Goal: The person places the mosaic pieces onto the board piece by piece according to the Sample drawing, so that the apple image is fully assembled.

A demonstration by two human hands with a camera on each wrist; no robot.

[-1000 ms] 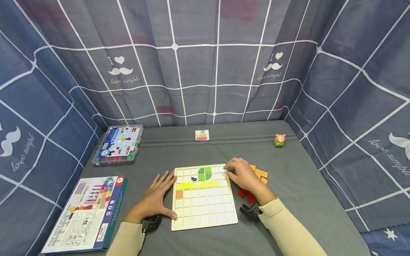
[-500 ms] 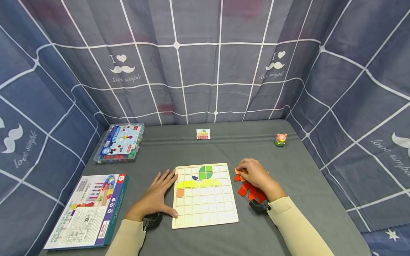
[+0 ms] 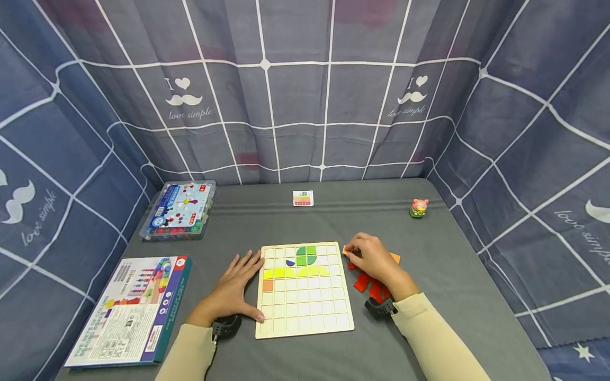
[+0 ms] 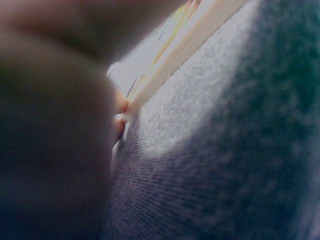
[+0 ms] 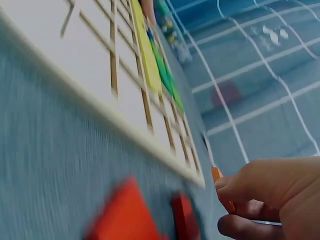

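Note:
A wooden grid board [image 3: 305,312] lies on the grey table, with green, yellow, blue and orange tiles in its upper rows. My left hand [image 3: 232,290] rests flat on the table against the board's left edge [image 4: 165,65]. My right hand [image 3: 374,259] is just right of the board's top corner and pinches an orange tile [image 5: 220,186] at its fingertips. Loose red tiles [image 3: 368,283] and an orange tile [image 3: 394,257] lie under and beside that hand. In the right wrist view the board [image 5: 75,55] stretches away to the left, with red tiles [image 5: 127,212] close by.
A clear box of coloured pieces [image 3: 178,210] stands at the back left. A printed game box [image 3: 131,309] lies at the front left. A small pattern card [image 3: 303,198] sits at the back middle and a pink pig figure [image 3: 418,207] at the back right. Checked cloth walls surround the table.
My right hand left the board's top right corner, went to the loose tiles on the right, and now comes back toward the board holding an orange tile. The left hand stayed still.

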